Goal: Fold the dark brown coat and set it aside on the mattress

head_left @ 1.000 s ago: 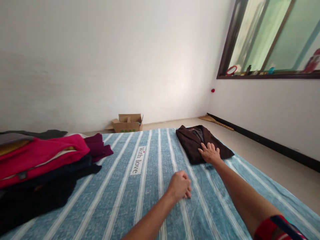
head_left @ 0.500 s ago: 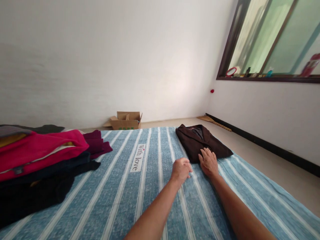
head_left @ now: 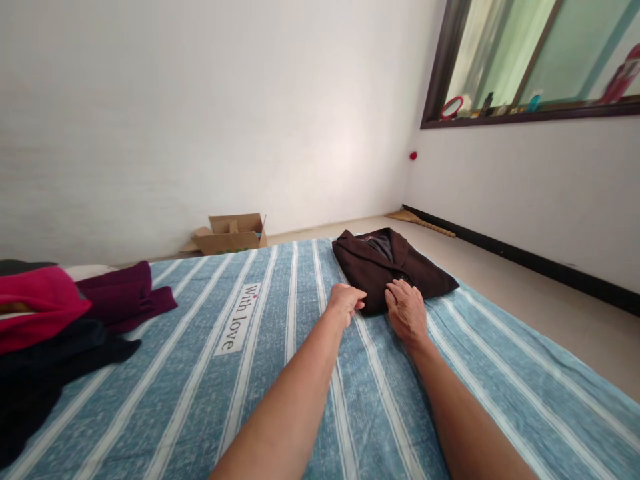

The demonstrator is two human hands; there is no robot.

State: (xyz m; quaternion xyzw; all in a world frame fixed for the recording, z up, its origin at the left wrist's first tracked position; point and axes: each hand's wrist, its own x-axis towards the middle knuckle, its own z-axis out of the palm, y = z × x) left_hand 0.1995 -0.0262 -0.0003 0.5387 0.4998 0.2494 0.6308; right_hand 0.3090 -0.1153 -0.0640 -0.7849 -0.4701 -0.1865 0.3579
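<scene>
A folded dark brown garment [head_left: 395, 268] lies on the far right part of a blue and white striped bedsheet [head_left: 280, 373]. My left hand [head_left: 346, 299] reaches its near left edge with the fingers curled in against the cloth. My right hand [head_left: 406, 308] lies at the near edge, fingers bent onto the fabric. Whether either hand grips the cloth is hard to make out.
A pile of clothes in pink [head_left: 35, 307], maroon [head_left: 125, 293] and black [head_left: 45, 373] sits at the left of the sheet. A cardboard box [head_left: 231, 233] stands on the floor by the far wall. A window sill [head_left: 525, 113] with small items runs along the right wall.
My left hand has moved forward and right to the garment's near left edge. My right hand has slid back from on top of the garment to its near edge.
</scene>
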